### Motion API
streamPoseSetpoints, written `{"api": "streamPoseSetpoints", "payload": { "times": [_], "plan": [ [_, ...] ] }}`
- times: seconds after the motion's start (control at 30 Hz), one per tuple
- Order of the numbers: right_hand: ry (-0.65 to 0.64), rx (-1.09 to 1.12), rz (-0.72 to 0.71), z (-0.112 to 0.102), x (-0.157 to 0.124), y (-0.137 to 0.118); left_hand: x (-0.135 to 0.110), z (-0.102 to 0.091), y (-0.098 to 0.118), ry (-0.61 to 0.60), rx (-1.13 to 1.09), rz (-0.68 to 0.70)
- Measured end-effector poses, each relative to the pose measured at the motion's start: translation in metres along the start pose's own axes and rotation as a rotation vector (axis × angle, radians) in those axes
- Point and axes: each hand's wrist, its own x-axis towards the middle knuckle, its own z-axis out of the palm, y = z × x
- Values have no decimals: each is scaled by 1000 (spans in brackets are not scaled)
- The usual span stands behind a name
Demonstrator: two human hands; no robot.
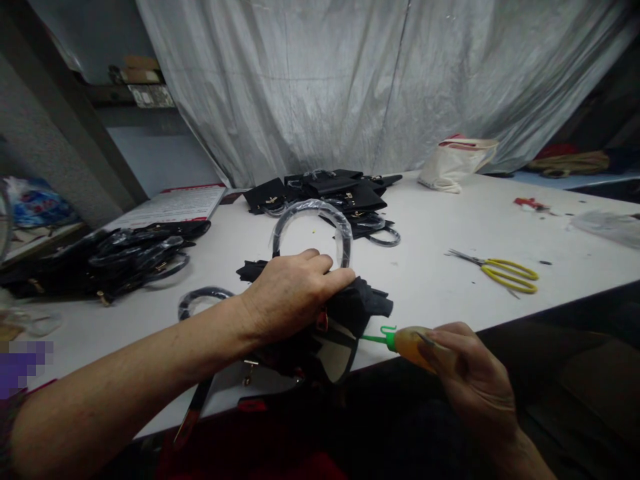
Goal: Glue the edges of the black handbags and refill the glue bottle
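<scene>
My left hand (293,293) lies closed over the top of a black handbag (350,310) at the table's front edge, fingers wrapped on its folded flap. The bag's plastic-wrapped arched handle (311,212) stands up just behind my knuckles. My right hand (470,373) grips a small orange squeeze bottle with a green nozzle (400,339). The nozzle tip points left at the bag's open side, close to it. The bag's pale lining shows below the flap.
A pile of black handbags (335,190) lies at the table's back centre, another wrapped pile (115,257) at the left. Yellow-handled scissors (500,270) rest on the white table (450,220) to the right. A white bag (455,163) stands by the grey curtain.
</scene>
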Motion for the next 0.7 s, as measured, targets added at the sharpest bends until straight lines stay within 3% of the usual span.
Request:
{"api": "streamPoseSetpoints", "payload": {
  "times": [0.23, 0.7],
  "plan": [
    [-112, -100, -76, -8, -6, -5, 1, 0, 0, 1, 11, 5],
    [-55, -182, -134, -6, -7, -10, 3, -2, 2, -25, 14, -2]
  ]
}}
